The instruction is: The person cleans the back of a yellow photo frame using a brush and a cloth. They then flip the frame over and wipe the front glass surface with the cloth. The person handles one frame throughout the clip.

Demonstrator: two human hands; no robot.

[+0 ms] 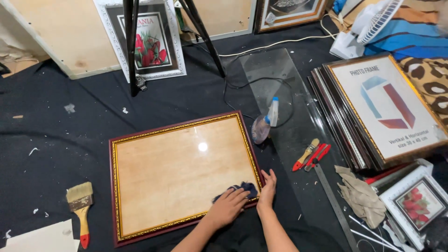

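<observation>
The left hand (228, 205) is pressing flat, fingers together, on a dark blue crumpled cloth (242, 189), pinning it to the glass at the near right corner of the maroon-and-gold rectangular picture frame (179, 175); the right hand (267, 189) is bracing, fingers closed and holding nothing, on the frame's right edge just beside it; the frame's long axis is running away leftwards from both hands; a clear plastic spray bottle (263, 123) is lying beyond its far right corner on the black floor cloth (70, 135).

Head view: single camera, worn high, facing steeply down and forward over dark floor cloth (56, 140); close range; no second view
</observation>
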